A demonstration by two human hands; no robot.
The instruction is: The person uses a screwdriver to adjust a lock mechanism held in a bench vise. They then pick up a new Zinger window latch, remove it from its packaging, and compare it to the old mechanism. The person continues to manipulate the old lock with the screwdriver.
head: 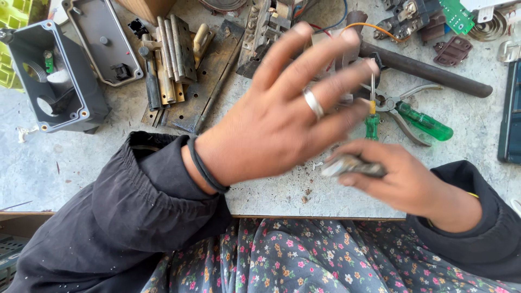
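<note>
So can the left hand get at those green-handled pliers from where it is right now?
Probably yes. The left hand hovers open and empty, its fingertips just short of the green-handled pliers; only a small green screwdriver lies between them, with nothing on top of the pliers.

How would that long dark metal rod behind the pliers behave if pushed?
The dark rod looks round and solid, so probably stiff, heavy for its size, and apt to roll. The pliers beside it would likely stop it rolling toward the person.
</note>
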